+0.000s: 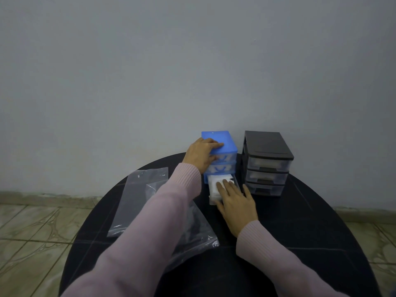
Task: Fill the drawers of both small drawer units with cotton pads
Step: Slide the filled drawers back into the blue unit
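Note:
A blue three-drawer unit (228, 144) stands at the back of the round black table (300, 221). Its bottom drawer (212, 199) is pulled out, and white cotton pads (214, 183) lie inside it. My left hand (201, 154) rests on the unit's top and left side, fingers spread over the lid. My right hand (235, 202) lies flat on the pads in the open drawer, fingers straight. To the right stands a black unit (267, 159) with three clear drawers, all pushed in; pale contents show through the upper ones.
Two clear plastic bags (137, 200) lie flat on the table's left half, partly under my left sleeve. A grey wall rises right behind both units. Tiled floor shows around the table.

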`<move>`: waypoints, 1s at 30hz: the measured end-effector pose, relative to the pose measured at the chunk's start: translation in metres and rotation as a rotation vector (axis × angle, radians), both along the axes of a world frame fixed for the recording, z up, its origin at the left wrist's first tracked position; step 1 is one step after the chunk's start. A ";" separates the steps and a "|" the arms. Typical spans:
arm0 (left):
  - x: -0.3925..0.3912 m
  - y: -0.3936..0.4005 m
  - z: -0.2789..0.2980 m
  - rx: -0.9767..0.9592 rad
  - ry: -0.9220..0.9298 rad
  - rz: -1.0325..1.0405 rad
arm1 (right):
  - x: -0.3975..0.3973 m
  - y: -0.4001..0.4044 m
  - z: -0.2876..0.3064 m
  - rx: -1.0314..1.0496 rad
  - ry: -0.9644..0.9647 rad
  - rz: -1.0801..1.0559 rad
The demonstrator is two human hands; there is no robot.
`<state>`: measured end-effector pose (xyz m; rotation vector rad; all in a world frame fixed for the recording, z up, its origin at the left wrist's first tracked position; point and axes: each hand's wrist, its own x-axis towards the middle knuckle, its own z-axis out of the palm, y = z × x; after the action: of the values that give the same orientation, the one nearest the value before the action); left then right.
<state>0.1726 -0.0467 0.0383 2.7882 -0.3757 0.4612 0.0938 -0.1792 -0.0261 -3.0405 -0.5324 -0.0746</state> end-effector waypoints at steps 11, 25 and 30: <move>0.000 0.000 -0.001 -0.009 0.005 -0.004 | 0.023 0.000 0.005 -0.094 0.108 0.153; 0.000 -0.002 -0.002 -0.023 -0.013 -0.012 | 0.034 -0.012 0.004 -0.123 0.042 0.160; 0.001 -0.001 -0.003 -0.025 -0.007 -0.009 | 0.039 0.002 -0.002 -0.153 -0.084 0.088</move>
<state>0.1735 -0.0476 0.0354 2.7600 -0.3813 0.4704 0.1325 -0.1773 -0.0285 -3.1678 -0.7080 -0.1655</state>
